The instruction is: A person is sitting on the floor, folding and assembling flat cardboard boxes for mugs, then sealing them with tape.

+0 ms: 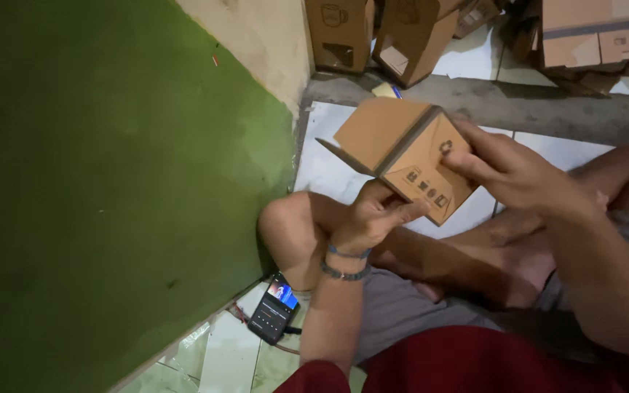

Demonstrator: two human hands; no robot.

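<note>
Above my crossed legs I am holding the small cardboard box (409, 156) between left hand (373, 218) below and right hand (515, 175) on its side, and this light fingertip grasp is risking a slip toward the floor tiles (329, 171).

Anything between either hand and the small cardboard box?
Nothing visible. The left hand grips the small cardboard box from below, and the right hand presses on its right face. Both touch it directly, above the person's crossed legs.
</note>
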